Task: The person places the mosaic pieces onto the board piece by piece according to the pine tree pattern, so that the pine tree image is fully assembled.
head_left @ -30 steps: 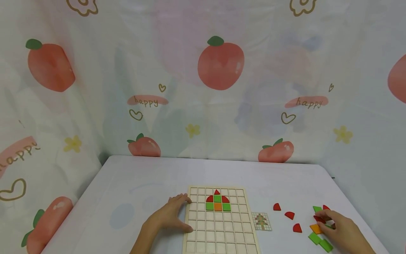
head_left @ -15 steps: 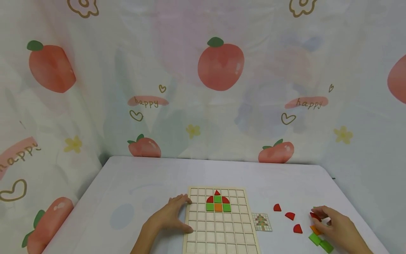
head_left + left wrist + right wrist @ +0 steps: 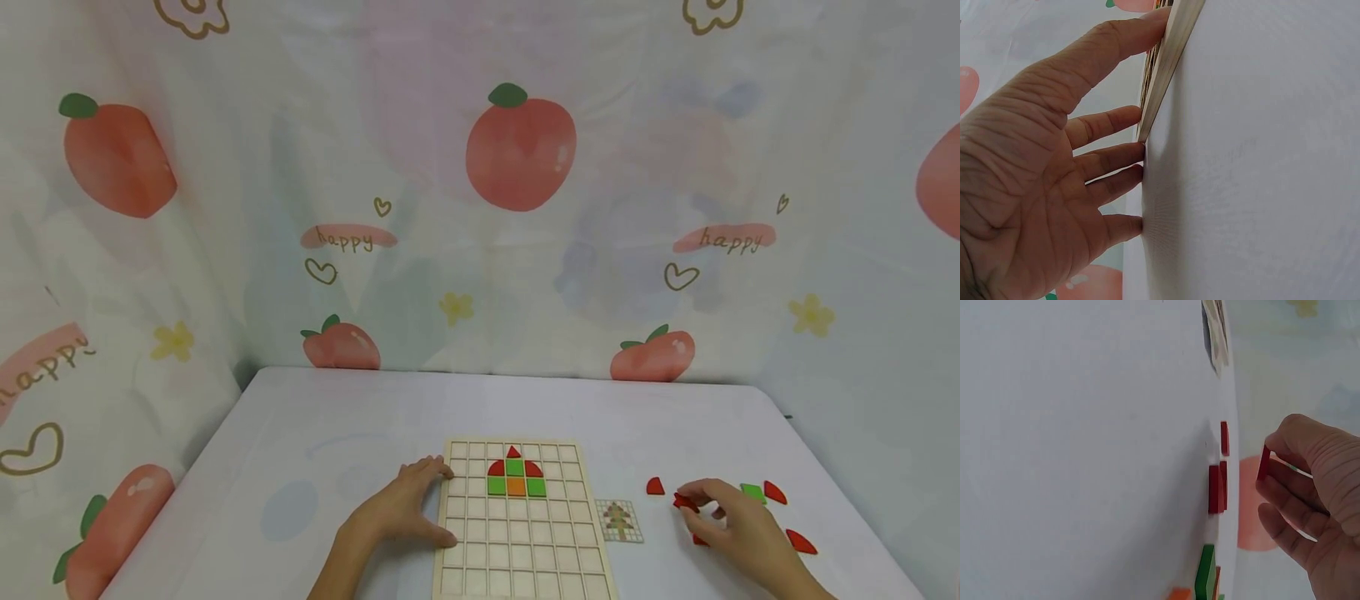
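Observation:
My left hand [image 3: 393, 507] rests at the left edge of a wooden grid board [image 3: 508, 557], thumb and fingers spread and nearly straight. In the left wrist view, the thumb [image 3: 1110, 40] touches the board's side [image 3: 1175, 53]. Green and orange squares, a red triangle and red quarter-circles form a small figure in the upper board cells. My right hand [image 3: 738, 529] pinches a red quarter-circle tile [image 3: 1264, 462] between thumb and fingers, raised above the table right of the board. Beneath the hand, another red tile [image 3: 701, 540] is partly hidden.
A picture card [image 3: 619, 522] with a tree pattern lies against the board's right side. A loose red tile [image 3: 655, 486] lies beyond it. Further right are a green tile [image 3: 753, 493] and red tiles [image 3: 801, 542]. The right wrist view shows an orange tile [image 3: 1179, 594].
My right hand has picked up a red tile from the right-hand pile and carried it left towards the card. The left hand and the board have stayed in place.

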{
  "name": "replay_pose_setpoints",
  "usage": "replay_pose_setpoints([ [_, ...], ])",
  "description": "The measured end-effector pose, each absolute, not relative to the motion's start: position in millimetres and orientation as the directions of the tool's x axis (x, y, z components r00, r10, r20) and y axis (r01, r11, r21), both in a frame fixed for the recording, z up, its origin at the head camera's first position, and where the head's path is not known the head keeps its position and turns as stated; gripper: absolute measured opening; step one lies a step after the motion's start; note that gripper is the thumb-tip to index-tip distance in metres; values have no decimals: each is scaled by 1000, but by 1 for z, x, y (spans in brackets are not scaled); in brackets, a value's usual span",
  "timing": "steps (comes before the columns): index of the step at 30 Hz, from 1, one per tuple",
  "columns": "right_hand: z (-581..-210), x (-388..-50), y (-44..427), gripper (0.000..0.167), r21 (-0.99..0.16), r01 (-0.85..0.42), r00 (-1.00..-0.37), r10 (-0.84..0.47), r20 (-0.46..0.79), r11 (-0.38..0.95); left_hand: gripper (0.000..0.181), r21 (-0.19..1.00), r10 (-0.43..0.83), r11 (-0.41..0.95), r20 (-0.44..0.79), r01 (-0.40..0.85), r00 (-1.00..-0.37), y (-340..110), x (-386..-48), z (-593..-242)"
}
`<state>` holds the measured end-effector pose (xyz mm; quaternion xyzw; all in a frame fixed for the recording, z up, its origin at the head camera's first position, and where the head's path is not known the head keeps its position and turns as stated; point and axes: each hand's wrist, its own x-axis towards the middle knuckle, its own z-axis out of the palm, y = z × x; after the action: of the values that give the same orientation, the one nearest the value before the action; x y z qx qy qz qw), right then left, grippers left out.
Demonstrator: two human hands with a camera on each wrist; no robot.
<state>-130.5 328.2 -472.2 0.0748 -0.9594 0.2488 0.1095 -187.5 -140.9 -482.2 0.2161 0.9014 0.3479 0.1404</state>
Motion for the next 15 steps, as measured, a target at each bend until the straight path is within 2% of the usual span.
replay_pose_setpoints([
  [9,-475,-133,289,32,-439,-417,-883,-241,402,796,79,685,488,666,-100,296,-867,-140,-188,-481],
  [15,-477,-140,268,31,-441,-510,-844,-332,420,738,79,684,481,671,-106,287,-871,-140,-188,-482],
])
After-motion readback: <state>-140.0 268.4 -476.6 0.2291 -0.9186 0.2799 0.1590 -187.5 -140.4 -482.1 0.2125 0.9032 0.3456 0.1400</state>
